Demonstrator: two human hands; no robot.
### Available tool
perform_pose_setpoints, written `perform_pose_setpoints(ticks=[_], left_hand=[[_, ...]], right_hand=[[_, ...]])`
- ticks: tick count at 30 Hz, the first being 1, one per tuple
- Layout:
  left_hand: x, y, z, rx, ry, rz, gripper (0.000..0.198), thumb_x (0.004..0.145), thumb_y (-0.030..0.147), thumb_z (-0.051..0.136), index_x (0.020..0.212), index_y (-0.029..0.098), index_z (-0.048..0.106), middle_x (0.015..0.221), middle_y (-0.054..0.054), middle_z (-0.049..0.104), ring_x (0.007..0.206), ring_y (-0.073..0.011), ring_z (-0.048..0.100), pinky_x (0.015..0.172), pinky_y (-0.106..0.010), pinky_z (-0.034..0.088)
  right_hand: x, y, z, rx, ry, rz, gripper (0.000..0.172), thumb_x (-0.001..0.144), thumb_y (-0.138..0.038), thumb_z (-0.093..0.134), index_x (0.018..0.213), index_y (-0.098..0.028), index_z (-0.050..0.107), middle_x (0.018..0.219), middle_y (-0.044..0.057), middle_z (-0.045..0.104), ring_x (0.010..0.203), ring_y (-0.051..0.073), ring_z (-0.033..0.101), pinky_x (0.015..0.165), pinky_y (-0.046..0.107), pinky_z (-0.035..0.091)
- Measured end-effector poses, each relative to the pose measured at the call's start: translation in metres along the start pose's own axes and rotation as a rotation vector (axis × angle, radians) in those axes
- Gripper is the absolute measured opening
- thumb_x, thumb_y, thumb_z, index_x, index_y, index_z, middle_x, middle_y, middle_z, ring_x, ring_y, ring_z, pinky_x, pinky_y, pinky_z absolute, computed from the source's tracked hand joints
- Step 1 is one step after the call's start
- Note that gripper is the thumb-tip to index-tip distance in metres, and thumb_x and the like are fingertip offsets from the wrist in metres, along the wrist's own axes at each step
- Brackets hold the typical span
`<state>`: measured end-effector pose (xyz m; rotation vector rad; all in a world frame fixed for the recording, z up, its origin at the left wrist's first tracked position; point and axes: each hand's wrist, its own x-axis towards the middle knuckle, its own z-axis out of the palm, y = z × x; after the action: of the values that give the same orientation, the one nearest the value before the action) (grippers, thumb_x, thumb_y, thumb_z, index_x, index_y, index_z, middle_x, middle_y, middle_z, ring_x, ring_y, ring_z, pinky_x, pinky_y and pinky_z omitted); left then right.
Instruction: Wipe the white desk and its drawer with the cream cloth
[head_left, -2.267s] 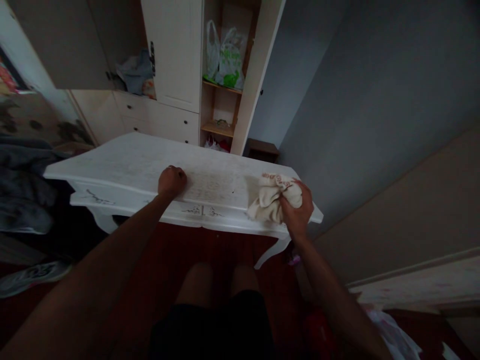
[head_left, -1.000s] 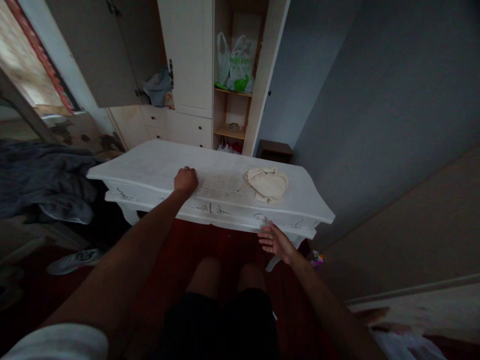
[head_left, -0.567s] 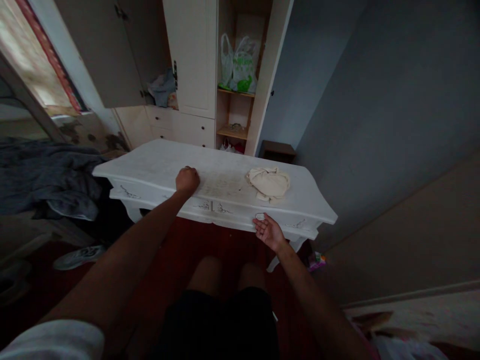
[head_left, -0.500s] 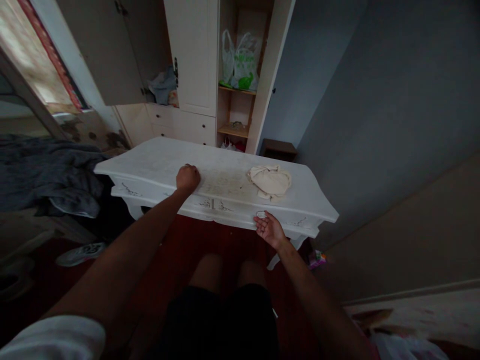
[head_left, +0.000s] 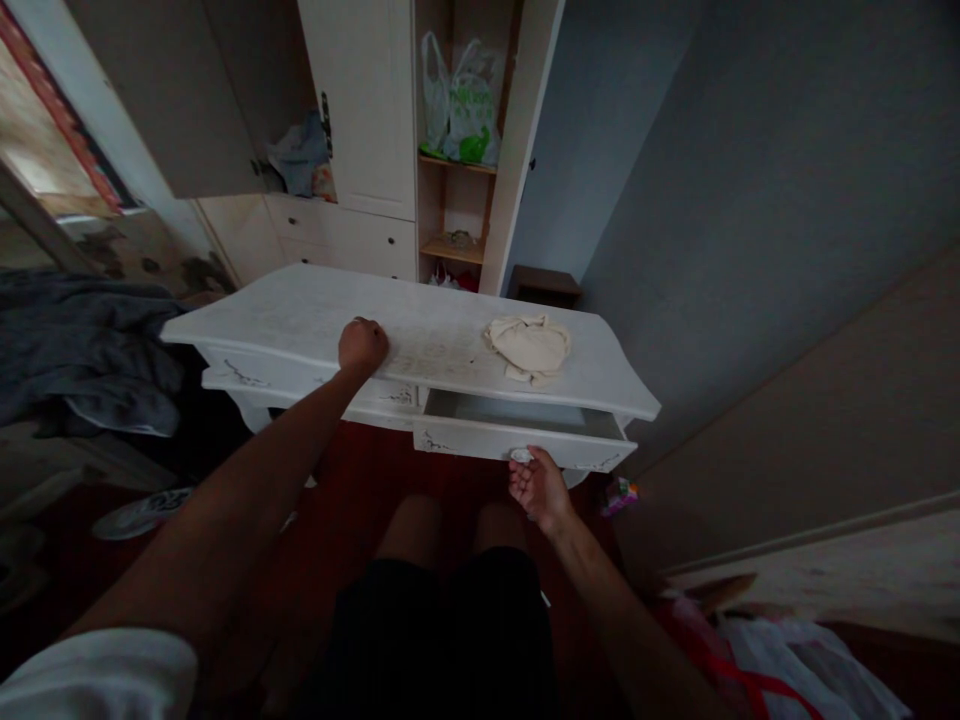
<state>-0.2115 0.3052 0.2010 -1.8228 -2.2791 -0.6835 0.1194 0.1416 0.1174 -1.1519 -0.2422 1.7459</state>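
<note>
My right hand (head_left: pixel 538 488) has its fingers curled round the pale round knob (head_left: pixel 520 455) of a drawer (head_left: pixel 480 440). This drawer is pulled out of the right half of a white table (head_left: pixel 300 300) with carved dark trim, and the part of its inside that shows is bare grey-white. My left hand (head_left: pixel 364 344) is closed in a fist and rests on the tabletop left of the middle. Nothing shows sticking out of the fist. A crumpled cream cloth (head_left: pixel 529 347) lies on the tabletop above the open drawer.
Behind the table stands a white wardrobe (head_left: pixel 367 110) with open doors and plastic bags (head_left: pixel 472 105) on a shelf. Dark grey bedding (head_left: pixel 82 345) is piled at the left. A shoe (head_left: pixel 142 512) lies on the red floor. At the lower right sits a plastic bag (head_left: pixel 802 660) with red straps.
The right drawer, shut before, has come out toward me with my right hand on its knob. My left fist stays on the tabletop. The view has shifted slightly.
</note>
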Motion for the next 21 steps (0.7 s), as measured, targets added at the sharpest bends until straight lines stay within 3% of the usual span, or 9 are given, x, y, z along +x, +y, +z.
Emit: perform_pose_setpoints(ticks=[12,16,21], left_hand=[[-0.002,0.003,-0.003,0.039,0.005,0.026,0.047,0.085,0.022,0.032,0.106,0.003,0.070,0.107,-0.025,0.064,0.099,-0.0323,0.060,0.090,-0.042,0.046],[0.001,0.000,0.000,0.084,-0.005,0.072,0.047,0.086,0.023,0.032,0.106,0.004,0.070,0.104,-0.023,0.064,0.098,-0.0315,0.060,0.090,-0.041,0.045],[0.003,0.002,0.000,0.129,-0.022,0.094,0.045,0.088,0.025,0.032,0.106,0.007,0.069,0.106,-0.023,0.063,0.100,-0.0323,0.058,0.086,-0.041,0.046]], right_hand=[[-0.082,0.063,-0.038,0.079,0.084,-0.045,0.038,0.057,-0.045,0.083,0.073,-0.019,0.062,0.058,0.000,0.068,0.049,0.011,0.058,0.049,0.022,0.045],[-0.094,0.090,-0.047,0.107,0.178,-0.040,0.042,0.047,-0.045,0.087,0.070,-0.019,0.062,0.057,0.000,0.068,0.048,0.014,0.060,0.046,0.024,0.044],[-0.093,0.110,-0.059,0.083,0.168,-0.019,0.042,0.042,-0.043,0.089,0.065,-0.019,0.063,0.056,0.001,0.068,0.047,0.014,0.059,0.045,0.024,0.043]])
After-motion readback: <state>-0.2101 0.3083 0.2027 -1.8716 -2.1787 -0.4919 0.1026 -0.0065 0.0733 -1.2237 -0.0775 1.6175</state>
